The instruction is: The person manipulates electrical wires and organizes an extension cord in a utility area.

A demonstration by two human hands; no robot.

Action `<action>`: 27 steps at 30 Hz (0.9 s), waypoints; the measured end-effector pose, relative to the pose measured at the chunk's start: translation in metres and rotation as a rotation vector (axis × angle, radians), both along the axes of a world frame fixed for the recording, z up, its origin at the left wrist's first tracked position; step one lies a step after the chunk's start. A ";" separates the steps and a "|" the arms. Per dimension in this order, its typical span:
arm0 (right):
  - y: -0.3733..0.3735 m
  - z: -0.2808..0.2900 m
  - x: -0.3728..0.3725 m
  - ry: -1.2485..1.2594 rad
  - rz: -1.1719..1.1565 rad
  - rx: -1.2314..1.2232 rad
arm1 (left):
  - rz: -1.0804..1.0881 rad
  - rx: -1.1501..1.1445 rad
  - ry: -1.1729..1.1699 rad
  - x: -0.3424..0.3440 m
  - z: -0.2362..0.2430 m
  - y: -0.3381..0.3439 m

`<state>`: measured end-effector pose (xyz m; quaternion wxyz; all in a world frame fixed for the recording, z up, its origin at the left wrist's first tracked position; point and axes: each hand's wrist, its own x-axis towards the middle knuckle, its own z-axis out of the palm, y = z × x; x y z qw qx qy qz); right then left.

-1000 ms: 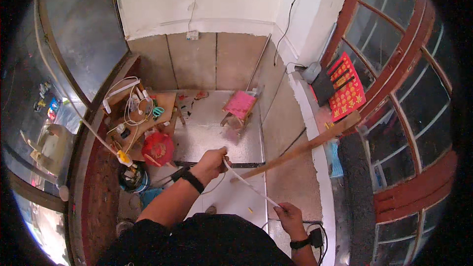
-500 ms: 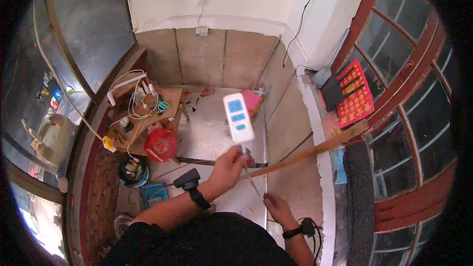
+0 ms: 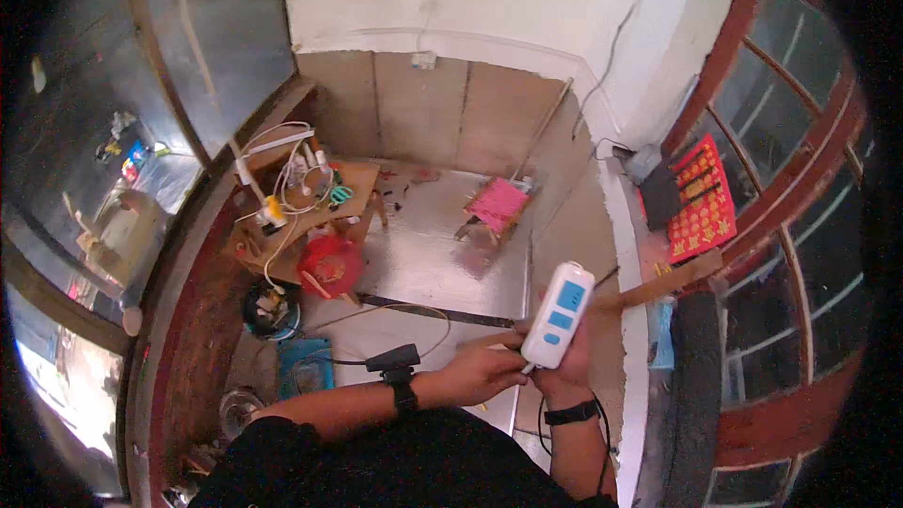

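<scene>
A white power strip (image 3: 557,315) with blue socket faces is tilted at the lower right of centre, its upper end leaning to the right. My right hand (image 3: 564,367) is behind it, closed on its body and mostly hidden by it. My left hand (image 3: 484,367) is at the strip's lower end, fingers bent around the short white cord (image 3: 529,365) where it leaves the strip. A black device (image 3: 393,357) is strapped on my left wrist, and a black band (image 3: 571,412) circles my right one.
A wooden table (image 3: 353,179) with cables, scissors and a red stool (image 3: 329,268) stands left. A bucket (image 3: 273,310) and blue basin (image 3: 306,367) lie below. A pink-topped stool (image 3: 499,202) is at back. A wooden plank (image 3: 658,287) slants by the right ledge; windows flank both sides.
The power strip came up above my left hand, then moved down and right into my right hand. My left hand lowered to the cord's end. The view shifted, so surroundings appear further right.
</scene>
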<state>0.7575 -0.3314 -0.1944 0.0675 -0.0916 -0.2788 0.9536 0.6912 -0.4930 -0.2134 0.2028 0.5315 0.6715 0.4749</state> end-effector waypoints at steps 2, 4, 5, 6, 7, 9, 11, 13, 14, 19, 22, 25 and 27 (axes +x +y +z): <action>-0.004 0.000 -0.003 -0.026 -0.055 0.037 | -0.026 -0.016 0.002 -0.001 -0.011 -0.007; -0.012 0.020 0.002 -0.044 -0.051 0.004 | 0.069 -0.076 -0.002 -0.009 -0.015 -0.028; -0.012 0.023 0.005 -0.062 -0.086 -0.022 | 0.125 -0.130 -0.006 -0.014 -0.016 -0.040; -0.006 0.013 0.010 -0.017 -0.063 0.183 | 0.234 -0.253 -0.086 -0.023 -0.013 -0.054; -0.001 0.008 0.015 -0.016 -0.058 0.182 | 0.393 -0.269 -0.141 -0.031 -0.014 -0.069; -0.004 0.019 0.022 -0.056 -0.182 0.041 | 0.768 -0.219 -0.127 -0.056 -0.022 -0.105; 0.010 0.008 0.029 0.080 -0.075 0.096 | 1.091 -0.041 0.004 -0.083 -0.029 -0.137; 0.004 0.020 0.030 0.104 -0.093 0.015 | 1.296 0.066 0.132 -0.103 0.001 -0.161; 0.006 0.016 0.032 0.102 -0.093 0.018 | 1.348 0.144 0.174 -0.113 0.002 -0.165; 0.005 0.007 0.030 0.073 -0.070 0.005 | 1.206 0.207 0.454 -0.155 0.033 -0.161; -0.003 0.016 0.024 0.134 -0.009 0.089 | 1.044 0.213 0.120 -0.157 0.057 -0.146; 0.003 0.004 0.027 0.094 -0.003 0.109 | 0.902 0.116 -0.047 -0.154 0.059 -0.131; 0.004 0.001 0.022 0.192 0.063 0.103 | 0.861 0.084 0.030 -0.144 0.058 -0.118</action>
